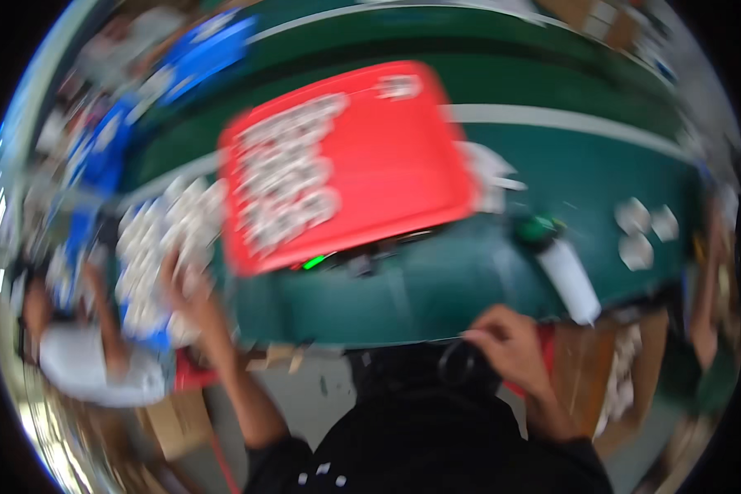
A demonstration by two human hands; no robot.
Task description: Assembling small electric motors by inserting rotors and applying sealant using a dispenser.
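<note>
My left hand (193,298) reaches into a heap of small white parts (173,222) at the left, which lies on something blue. Motion blur smears its fingers, so whether they grip a part cannot be made out. My right hand (506,336) is at the table's near edge with fingertips pinched together; anything held there is too small to see. Ahead lies a red tray (387,156), tilted in view, with rows of white round parts (288,173) on its left side and a few more at its far right corner.
Right of the tray, a white bottle with a dark green top (570,280) is on the green table (436,288). Several white parts (636,233) lie farther right. Beneath the tray's near edge shows a small green light (314,262). A cardboard box (605,370) stands below right; other people work at both sides.
</note>
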